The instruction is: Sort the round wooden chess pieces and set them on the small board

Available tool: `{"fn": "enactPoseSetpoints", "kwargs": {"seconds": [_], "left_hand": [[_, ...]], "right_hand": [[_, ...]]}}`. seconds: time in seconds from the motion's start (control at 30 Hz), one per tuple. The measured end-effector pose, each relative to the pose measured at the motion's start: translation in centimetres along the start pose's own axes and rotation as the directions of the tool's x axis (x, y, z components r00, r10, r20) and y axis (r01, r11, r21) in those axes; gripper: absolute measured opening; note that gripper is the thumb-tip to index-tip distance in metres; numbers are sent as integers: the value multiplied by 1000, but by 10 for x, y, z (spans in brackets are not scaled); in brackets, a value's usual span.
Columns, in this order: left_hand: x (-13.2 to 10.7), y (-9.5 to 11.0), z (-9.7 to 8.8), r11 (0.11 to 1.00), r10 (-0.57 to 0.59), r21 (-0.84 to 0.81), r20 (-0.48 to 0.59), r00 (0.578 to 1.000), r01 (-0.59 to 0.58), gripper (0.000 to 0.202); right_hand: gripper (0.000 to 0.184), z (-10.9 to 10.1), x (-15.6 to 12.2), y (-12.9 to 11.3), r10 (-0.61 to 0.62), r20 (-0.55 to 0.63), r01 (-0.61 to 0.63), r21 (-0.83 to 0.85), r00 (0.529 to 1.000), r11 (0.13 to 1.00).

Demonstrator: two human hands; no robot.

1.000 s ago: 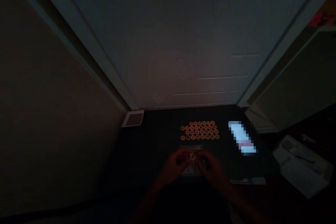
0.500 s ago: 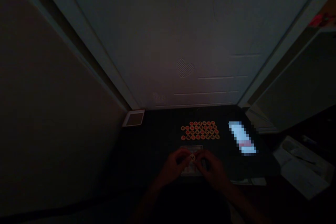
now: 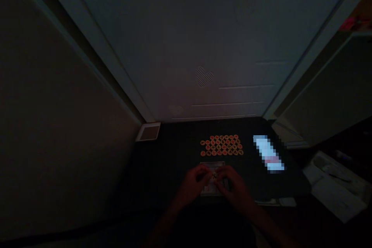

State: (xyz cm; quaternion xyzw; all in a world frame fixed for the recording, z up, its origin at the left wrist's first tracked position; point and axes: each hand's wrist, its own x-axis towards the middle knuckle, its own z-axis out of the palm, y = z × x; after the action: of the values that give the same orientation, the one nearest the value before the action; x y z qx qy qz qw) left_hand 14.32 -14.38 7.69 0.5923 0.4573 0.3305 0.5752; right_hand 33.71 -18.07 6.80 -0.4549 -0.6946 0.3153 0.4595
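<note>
Between my two hands is a small round game piece point(image 3: 214, 176), pale with a dark mark, like a Chinese chess piece. My left hand point(image 3: 195, 180) pinches it from the left, thumb and fingertips together. From the other side, the fingertips of my right hand point(image 3: 232, 183) close on the same piece. Under the hands lies a shallow pale box point(image 3: 213, 163), partly covered by them; its contents are hard to make out. Beyond the box, similar round pieces point(image 3: 224, 147) with red or dark marks lie flat in several rows, with a gap at the left.
All this rests on a dark table point(image 3: 171, 155). A bright, pixelated oblong point(image 3: 269, 154) lies on its right side. At the back left corner is a pale-framed flat object point(image 3: 148, 132). A white panel with embossed hearts point(image 3: 204, 76) rises behind. White box-like objects point(image 3: 338, 190) stand lower right.
Both hands stay over the box. The piece between the fingertips has turned slightly, and its mark shows at a different angle. The rows of pieces look the same.
</note>
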Motion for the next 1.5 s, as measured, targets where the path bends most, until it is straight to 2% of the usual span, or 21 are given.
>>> {"fn": "enactPoseSetpoints", "kwargs": {"seconds": [0.23, 0.43, 0.67, 0.77, 0.97, 1.23, 1.33, 1.5], "left_hand": [[-2, -3, -1, 997, 50, 49, 49, 998, -52, 21], [-2, -6, 0, 997, 40, 69, 41, 998, -43, 23], [-5, 5, -1, 983, 48, 175, 52, 998, -56, 26], [-5, 6, -2, 972, 26, 231, 71, 997, -42, 29], [-4, 0, -2, 970, -13, 242, 91, 996, -10, 36], [-4, 5, -3, 962, 40, 266, 101, 994, -66, 31], [-1, 2, -14, 947, 49, 314, 49, 998, -62, 35], [7, -10, -34, 904, 120, 424, -143, 982, -48, 33]], "right_hand": [[6, -2, -1, 1, 45, -10, -44, 21, 999, 999], [10, -2, 1, -1, 184, 25, -186, 124, 983, 975], [17, 1, 3, 2, 340, 41, -340, 232, 940, 912], [20, 1, 2, 3, 368, 27, -365, 217, 929, 905], [24, 4, 0, 6, 410, -9, -396, 243, 912, 885], [26, 2, 2, 1, 408, 42, -404, 259, 912, 877], [27, 0, 1, 1, 403, 23, -395, 258, 915, 882], [30, -2, -4, 13, 430, -25, -412, 244, 902, 878]]}}
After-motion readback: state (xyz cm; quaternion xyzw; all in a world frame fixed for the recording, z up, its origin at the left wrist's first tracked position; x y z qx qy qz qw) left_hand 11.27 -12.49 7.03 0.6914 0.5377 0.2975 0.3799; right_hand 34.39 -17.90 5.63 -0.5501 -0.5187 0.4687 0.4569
